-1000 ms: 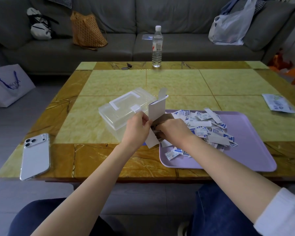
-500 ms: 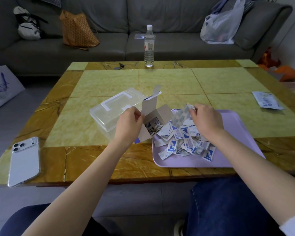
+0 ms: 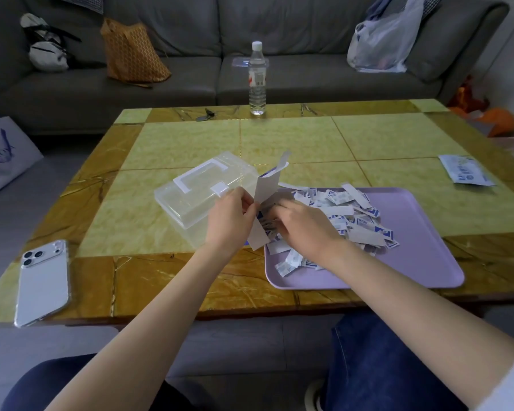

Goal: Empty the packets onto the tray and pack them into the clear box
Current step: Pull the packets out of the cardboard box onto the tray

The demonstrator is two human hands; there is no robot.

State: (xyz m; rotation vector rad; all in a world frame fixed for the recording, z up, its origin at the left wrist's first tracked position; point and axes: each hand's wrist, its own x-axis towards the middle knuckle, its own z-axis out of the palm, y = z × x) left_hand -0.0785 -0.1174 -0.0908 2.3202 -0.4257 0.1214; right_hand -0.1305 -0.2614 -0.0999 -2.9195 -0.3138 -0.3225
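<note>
Two bare hands are emptying a cardboard carton (image 3: 266,189) over a lilac tray (image 3: 413,262).
The left hand (image 3: 232,216) is pinching the carton's grey wall between thumb and fingers and holding it tilted, flaps up, above the tray's near-left corner. The right hand (image 3: 304,225) is reaching into the carton's mouth; its fingertips are hidden, so whether they are gripping anything cannot be told. White-and-blue sachets (image 3: 347,212) are lying heaped on the tray's left half. The clear box (image 3: 196,191) is sitting lid down, just left of the tray on the table (image 3: 368,137). Tipping the mouth toward the tray's middle while raking would likely be stopping sachets from sliding off the near edge.
</note>
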